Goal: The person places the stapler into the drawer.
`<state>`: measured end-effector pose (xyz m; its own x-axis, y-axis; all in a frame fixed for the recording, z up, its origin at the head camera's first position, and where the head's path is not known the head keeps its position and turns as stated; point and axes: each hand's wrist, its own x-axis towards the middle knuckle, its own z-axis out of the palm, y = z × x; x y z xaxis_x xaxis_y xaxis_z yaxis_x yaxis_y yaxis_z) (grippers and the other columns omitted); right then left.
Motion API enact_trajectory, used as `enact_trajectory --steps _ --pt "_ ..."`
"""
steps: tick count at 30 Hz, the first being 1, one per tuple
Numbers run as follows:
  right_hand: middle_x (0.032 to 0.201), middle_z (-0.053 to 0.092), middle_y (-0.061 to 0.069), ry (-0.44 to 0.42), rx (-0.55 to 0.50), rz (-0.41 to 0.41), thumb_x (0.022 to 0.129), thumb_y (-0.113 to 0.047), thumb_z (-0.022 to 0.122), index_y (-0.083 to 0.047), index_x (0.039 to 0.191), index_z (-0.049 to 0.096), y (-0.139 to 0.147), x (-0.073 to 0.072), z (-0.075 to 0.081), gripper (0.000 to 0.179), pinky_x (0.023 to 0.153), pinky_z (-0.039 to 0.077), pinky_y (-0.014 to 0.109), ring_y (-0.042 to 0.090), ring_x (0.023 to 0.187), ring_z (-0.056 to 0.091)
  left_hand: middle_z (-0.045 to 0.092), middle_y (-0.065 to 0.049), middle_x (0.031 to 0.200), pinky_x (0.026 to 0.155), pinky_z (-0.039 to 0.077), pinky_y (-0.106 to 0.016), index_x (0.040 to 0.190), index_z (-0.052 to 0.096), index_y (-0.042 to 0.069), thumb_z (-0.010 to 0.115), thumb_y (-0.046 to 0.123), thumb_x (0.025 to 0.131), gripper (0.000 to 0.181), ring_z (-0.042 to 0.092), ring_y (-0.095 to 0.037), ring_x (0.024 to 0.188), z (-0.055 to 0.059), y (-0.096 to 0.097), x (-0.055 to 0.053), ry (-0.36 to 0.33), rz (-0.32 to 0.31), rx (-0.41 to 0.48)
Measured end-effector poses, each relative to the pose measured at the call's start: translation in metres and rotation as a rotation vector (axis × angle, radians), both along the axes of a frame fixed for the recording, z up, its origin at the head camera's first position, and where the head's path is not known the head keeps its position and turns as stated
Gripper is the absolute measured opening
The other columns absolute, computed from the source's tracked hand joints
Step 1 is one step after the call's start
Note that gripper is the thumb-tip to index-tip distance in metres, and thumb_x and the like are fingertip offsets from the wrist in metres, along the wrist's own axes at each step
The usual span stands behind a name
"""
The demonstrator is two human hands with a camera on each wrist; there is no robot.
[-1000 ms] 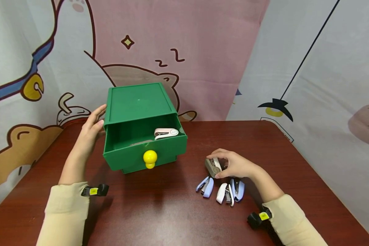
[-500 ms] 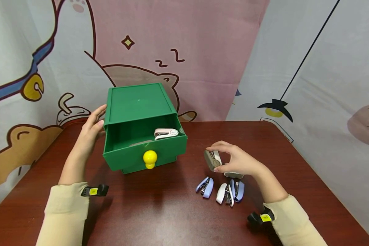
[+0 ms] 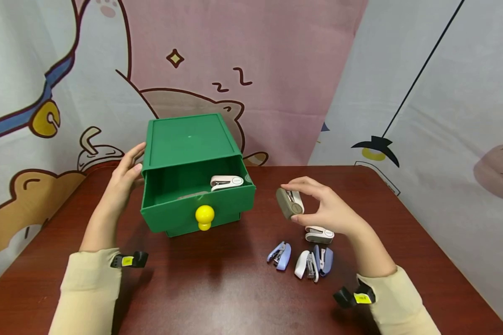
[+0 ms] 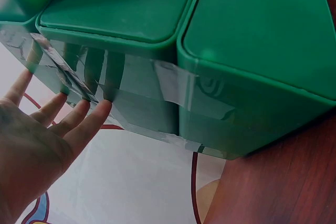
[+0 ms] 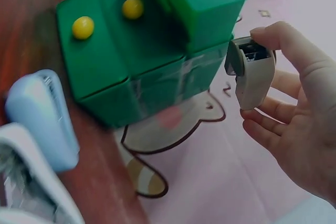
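Note:
My right hand pinches a small taupe-and-white stapler between thumb and fingertips, held above the table right of the green drawer unit. The right wrist view shows the stapler end-on, its dark inside visible. My left hand lies along the unit's left side; in the left wrist view its straight fingertips touch the taped side wall. The unit's top drawer, with a yellow knob, is pulled out. Inside it lie a pink-and-white stapler and a mostly hidden pale thing.
On the dark red table, below my right hand, lie a white-and-grey stapler, a light blue stapler, a white stapler and a darker blue stapler. A printed curtain hangs behind the table.
My right hand has lifted the taupe-and-white stapler up from the table, uncovering the white-and-grey stapler beneath. The left hand and the drawer unit have stayed put.

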<state>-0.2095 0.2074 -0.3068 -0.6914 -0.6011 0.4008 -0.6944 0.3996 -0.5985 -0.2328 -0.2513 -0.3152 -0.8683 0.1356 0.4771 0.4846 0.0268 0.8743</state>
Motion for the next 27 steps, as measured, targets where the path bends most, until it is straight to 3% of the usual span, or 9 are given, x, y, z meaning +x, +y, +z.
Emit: enact_trajectory --steps 10,19,27 --pt "0.127 0.052 -0.003 0.072 -0.082 -0.013 0.076 -0.006 0.076 -0.014 0.131 0.06 -0.019 0.006 0.024 0.058 0.09 0.04 0.038 0.017 0.113 0.048 0.028 -0.014 0.15 0.085 0.044 -0.021 0.15 0.033 0.014 0.043 0.022 0.1 0.052 0.043 -0.019 0.124 -0.002 0.0 0.0 0.002 -0.002 0.004" --pt "0.122 0.055 0.0 0.143 -0.154 0.037 0.074 -0.006 0.076 -0.01 0.128 0.061 -0.041 0.004 0.045 0.056 0.089 0.04 0.039 0.018 0.111 0.049 0.03 -0.013 0.149 0.085 0.044 -0.021 0.15 0.034 0.013 0.043 0.022 0.1 0.052 0.044 -0.019 0.122 -0.001 0.001 -0.001 0.005 -0.005 0.014" --pt "0.122 0.055 0.001 0.129 -0.179 0.124 0.078 -0.008 0.076 -0.009 0.13 0.06 -0.07 0.0 0.065 0.054 0.09 0.041 0.04 0.018 0.111 0.049 0.031 -0.012 0.149 0.084 0.044 -0.022 0.149 0.034 0.013 0.043 0.022 0.099 0.052 0.043 -0.02 0.122 -0.001 0.001 -0.002 0.001 0.005 0.021"
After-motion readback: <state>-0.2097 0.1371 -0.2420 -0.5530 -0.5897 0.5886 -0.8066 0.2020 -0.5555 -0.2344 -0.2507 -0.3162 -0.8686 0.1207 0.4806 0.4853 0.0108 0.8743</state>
